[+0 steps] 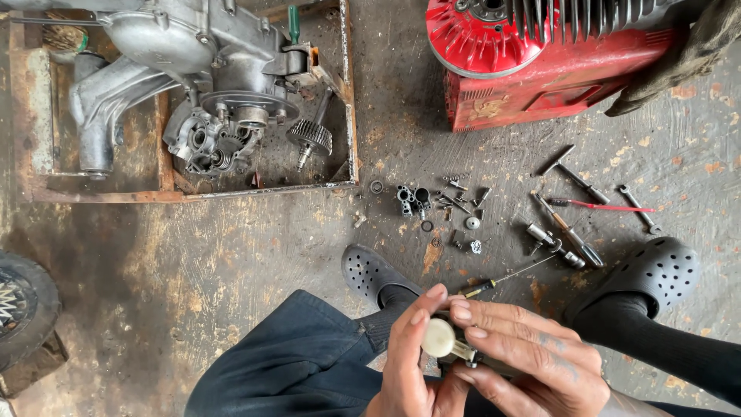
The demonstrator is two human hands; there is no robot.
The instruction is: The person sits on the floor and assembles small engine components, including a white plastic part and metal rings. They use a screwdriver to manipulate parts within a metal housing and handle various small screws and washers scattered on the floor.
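While both hands work low over the lap, the small part (455, 349) sits pinched between them: a cream-coloured round knob or cap on a short dark metal body, mostly hidden by the fingers.

Grip: left hand (409, 363) closed, thumb and forefinger curled round the knob end. Right hand (529, 359) closed over the dark body from the far side, fingers laid flat across it. No slack visible in either hold; what lies under the right palm cannot be made out.

Handling, judged: light, rigid, small enough to roll out of a pinch. Skin and part look oily, so likely slippery. Cream cap looks plastic, probably the weaker end; the dark body just right of the cap seems the safer place to bear down.

Around the grip: thin screwdriver (505, 278) on the floor just beyond the right fingertips. Farther out, scattered small fasteners and sockets (432, 207), then loose hand tools (575, 224) to the right of those. Black perforated clogs (370, 270) either side of the hands. Well beyond, an opened grey engine casing (208, 69) in a rusty metal tray (349, 116), gear shaft (310, 139) beside it; red finned engine housing (540, 69) off to the far right. Tyre (23, 309) well off to the left.
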